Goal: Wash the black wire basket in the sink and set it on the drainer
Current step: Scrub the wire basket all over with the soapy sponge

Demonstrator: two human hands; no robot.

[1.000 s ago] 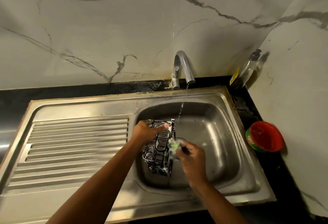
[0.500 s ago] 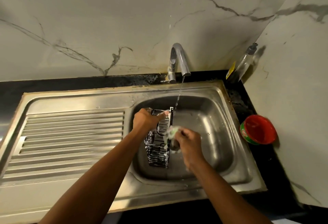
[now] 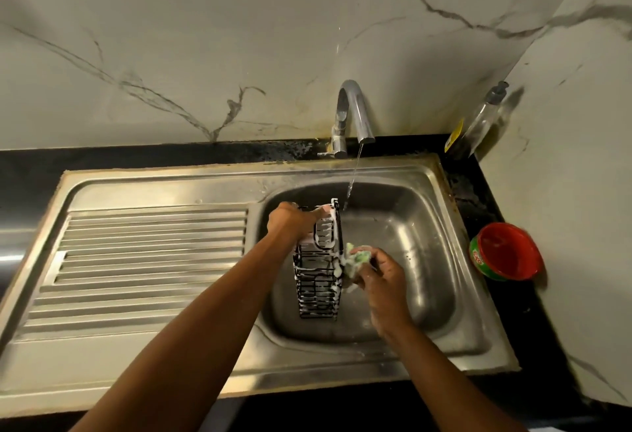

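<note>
The black wire basket (image 3: 316, 281), streaked with white foam, stands on end inside the steel sink bowl (image 3: 424, 260). My left hand (image 3: 294, 223) grips its upper end from the left. My right hand (image 3: 379, 271) holds a green, soapy scrub sponge (image 3: 355, 259) pressed against the basket's right side. A thin stream of water (image 3: 352, 182) runs from the chrome tap (image 3: 352, 117) and falls just behind the basket's top corner. The ribbed drainer (image 3: 147, 260) lies to the left of the bowl.
A red tub of dish soap (image 3: 506, 252) sits on the black counter right of the sink. A clear pump bottle (image 3: 478, 124) leans in the back right corner. Marble walls close off the back and right.
The basket has been turned more upright and now stands taller in the bowl. My right hand with the sponge has shifted along its right side. The view has drifted slightly.
</note>
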